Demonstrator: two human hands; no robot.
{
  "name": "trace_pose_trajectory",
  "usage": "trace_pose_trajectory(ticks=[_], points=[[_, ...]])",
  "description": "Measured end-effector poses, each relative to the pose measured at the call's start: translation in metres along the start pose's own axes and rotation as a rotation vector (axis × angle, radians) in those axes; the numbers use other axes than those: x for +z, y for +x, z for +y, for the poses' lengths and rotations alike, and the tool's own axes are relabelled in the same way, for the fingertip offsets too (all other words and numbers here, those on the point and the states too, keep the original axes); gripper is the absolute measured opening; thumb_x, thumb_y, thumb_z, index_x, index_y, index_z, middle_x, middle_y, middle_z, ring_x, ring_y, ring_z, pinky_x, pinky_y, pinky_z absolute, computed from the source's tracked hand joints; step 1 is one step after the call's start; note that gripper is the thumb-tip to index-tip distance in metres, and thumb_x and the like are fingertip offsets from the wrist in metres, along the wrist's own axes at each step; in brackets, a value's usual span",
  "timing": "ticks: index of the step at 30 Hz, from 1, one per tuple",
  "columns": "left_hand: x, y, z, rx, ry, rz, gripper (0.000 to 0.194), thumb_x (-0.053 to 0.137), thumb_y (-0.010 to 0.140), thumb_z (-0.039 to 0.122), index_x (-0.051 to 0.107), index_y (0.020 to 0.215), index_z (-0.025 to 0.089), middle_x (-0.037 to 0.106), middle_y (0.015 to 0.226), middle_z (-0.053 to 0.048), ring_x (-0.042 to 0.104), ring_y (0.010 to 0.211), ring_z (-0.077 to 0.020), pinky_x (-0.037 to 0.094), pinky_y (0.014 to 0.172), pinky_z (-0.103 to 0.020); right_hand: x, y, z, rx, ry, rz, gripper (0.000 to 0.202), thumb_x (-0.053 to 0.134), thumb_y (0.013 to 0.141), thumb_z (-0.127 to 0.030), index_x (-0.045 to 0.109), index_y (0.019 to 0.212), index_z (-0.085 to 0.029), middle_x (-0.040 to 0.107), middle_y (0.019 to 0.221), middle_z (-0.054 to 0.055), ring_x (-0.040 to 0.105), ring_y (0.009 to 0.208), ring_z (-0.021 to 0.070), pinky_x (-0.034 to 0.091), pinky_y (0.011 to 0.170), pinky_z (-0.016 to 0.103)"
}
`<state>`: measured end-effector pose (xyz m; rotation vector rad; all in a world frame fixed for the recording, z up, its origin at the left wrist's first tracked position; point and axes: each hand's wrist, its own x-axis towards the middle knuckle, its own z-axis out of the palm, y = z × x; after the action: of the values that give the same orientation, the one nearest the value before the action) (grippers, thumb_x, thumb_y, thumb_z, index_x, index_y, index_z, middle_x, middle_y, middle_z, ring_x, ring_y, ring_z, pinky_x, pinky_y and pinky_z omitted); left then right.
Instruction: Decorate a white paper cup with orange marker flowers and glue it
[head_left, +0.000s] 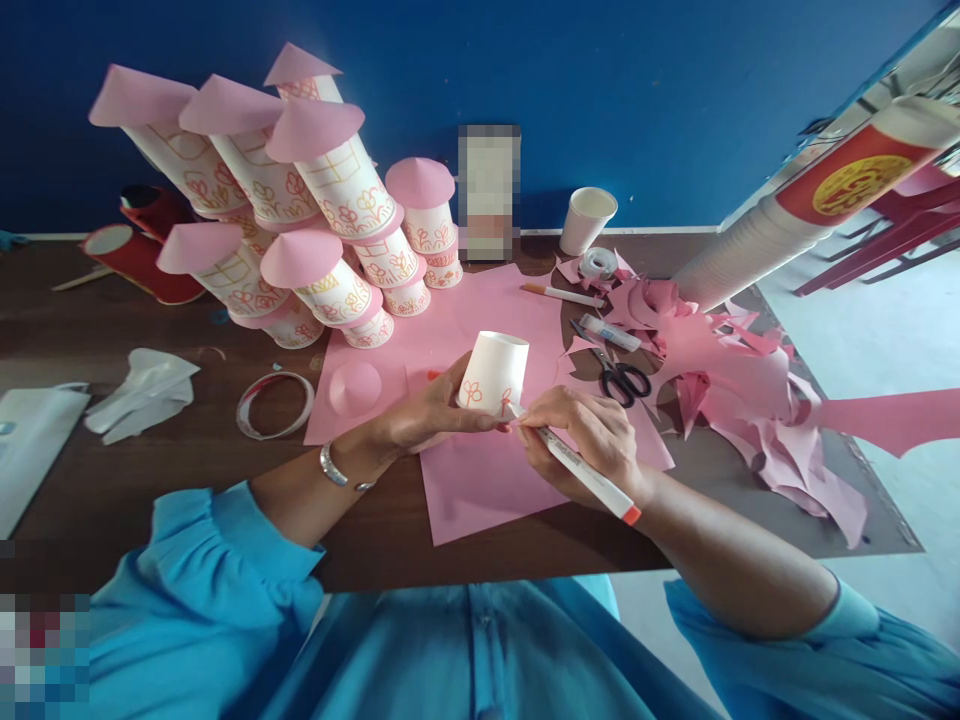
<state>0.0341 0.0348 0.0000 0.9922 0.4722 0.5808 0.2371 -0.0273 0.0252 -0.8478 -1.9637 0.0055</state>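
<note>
My left hand (pixel 435 410) is closed around a white paper cup (pixel 491 365), tilted upside down with its wider mouth low. Orange-red flower outlines show on the lower part of its side. In my right hand (pixel 581 435) is a white marker pen (pixel 589 473) with an orange end, its tip touching the cup beside one of the drawn flowers. Below both hands lie pink paper sheets (pixel 465 495). A small pink paper cone (pixel 355 389) rests on the paper to the left of my left hand.
Several cup towers with pink cone roofs (pixel 322 130) stand back left. A tape roll (pixel 275 406) lies left. Black scissors (pixel 624 382), another marker (pixel 562 295), a glue stick (pixel 611 332), pink scraps (pixel 742 390) and a long cup stack (pixel 795 225) are right. A cup (pixel 589 220) stands behind.
</note>
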Motion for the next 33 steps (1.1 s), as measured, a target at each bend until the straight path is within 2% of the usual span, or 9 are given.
trace_pose_trajectory(ticks=[21,33], points=[[-0.006,0.0003,-0.0065,0.02,-0.003,-0.043,0.058,0.082,0.081,0.02,0.054,0.132,0.024,0.07,0.112,-0.007,0.07,0.102,-0.023,0.058,0.089,-0.038,-0.0022,0.0013,-0.0001,0.03,-0.04,0.002,0.017,0.061,0.091,-0.006,0.055,0.093,-0.022,0.066,0.069,-0.002,0.065,0.058,0.0116,0.05,0.052,0.024],[-0.0045,0.0005,-0.0054,0.031,0.006,-0.042,0.059,0.083,0.081,0.02,0.053,0.131,0.025,0.069,0.11,-0.006,0.069,0.098,-0.0219,0.058,0.085,-0.036,-0.0002,-0.0021,-0.0005,0.025,-0.005,-0.001,0.017,0.064,0.091,-0.006,0.056,0.093,-0.021,0.066,0.07,-0.002,0.066,0.059,0.0123,0.052,0.054,0.025]])
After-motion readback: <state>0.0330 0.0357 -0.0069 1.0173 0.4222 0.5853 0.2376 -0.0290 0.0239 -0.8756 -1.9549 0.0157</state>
